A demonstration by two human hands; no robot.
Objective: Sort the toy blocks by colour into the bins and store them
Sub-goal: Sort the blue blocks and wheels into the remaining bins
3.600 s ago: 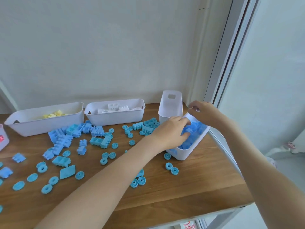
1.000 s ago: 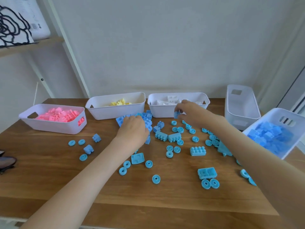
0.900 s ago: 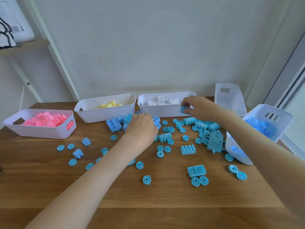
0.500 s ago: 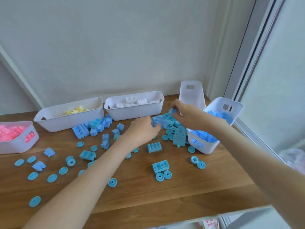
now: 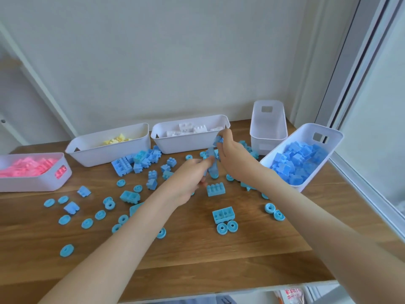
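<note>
Near the middle of the picture, the left hand [image 5: 190,176] and the right hand [image 5: 233,160] come together. Both have their fingers curled tight around a few blue pieces [image 5: 213,166], held up above the table [image 5: 197,260]. The blue bin [image 5: 331,133] sits at the right, tipped up, close to the table's edge and already quite full. Lots of loose blue blocks [image 5: 215,189] and little wheels [image 5: 226,227] lie all over the middle and left.

I think the hands are holding a lot at once, so a piece could slip out and bounce onto the floor. The tipped bin could slide or spill if it gets bumped. An arm could also knock the round wheels, and they could roll away.
</note>
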